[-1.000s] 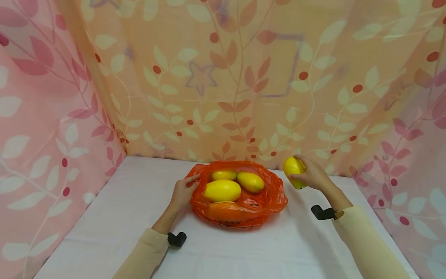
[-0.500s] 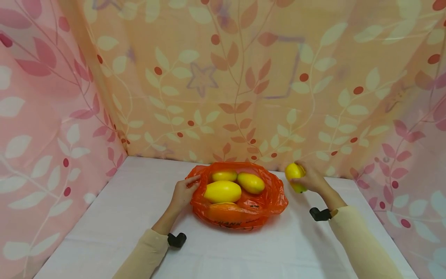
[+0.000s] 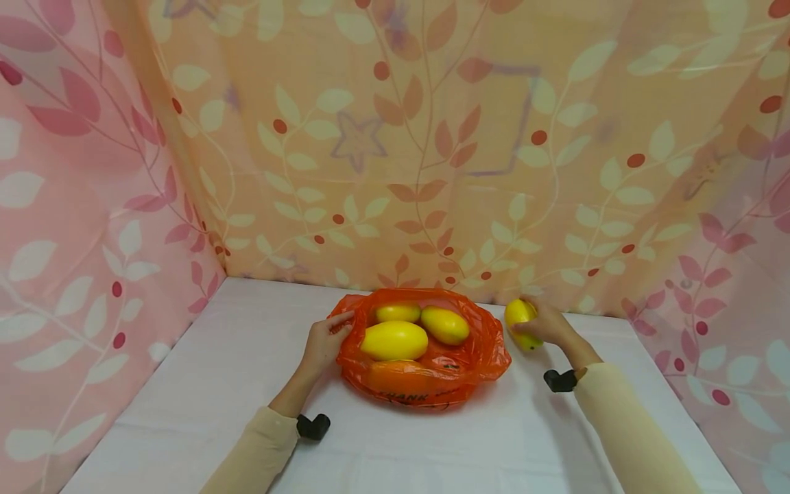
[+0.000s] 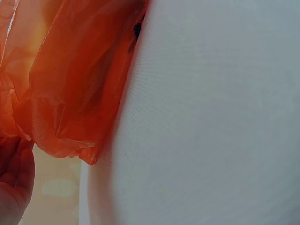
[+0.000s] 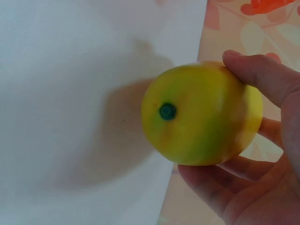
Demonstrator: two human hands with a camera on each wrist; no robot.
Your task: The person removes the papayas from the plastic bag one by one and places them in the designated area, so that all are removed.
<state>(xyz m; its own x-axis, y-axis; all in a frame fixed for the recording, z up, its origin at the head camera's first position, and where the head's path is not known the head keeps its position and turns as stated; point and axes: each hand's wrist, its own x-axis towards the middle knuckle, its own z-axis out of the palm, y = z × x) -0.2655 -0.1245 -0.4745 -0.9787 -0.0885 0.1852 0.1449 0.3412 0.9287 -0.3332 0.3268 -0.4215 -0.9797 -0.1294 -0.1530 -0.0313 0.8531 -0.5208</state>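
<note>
In the head view, an orange-red plastic bag (image 3: 426, 394) lies with its mouth spread, showing several yellow mangoes (image 3: 395, 341) inside. My left hand (image 3: 319, 343) grips the bag's left rim; in the left wrist view its fingers (image 4: 23, 168) are at the plastic, partly out of sight. To the right of the bag, my right hand (image 3: 552, 327) holds another yellow mango (image 3: 520, 314). The right wrist view shows that mango's greenish end with a dark green stem stub (image 5: 168, 111), thumb on one side and fingers on the other. Whether it touches the table is unclear.
A white-covered table (image 3: 204, 384) carries everything. Behind it hangs a leaf-patterned yellow curtain (image 3: 370, 206), and pink patterned curtains (image 3: 80, 226) close off both sides. Each wrist wears a black camera mount (image 3: 313, 427).
My right hand has lowered the mango toward the table just right of the bag. The left hand stays at the rim, and the bag has hardly moved.
</note>
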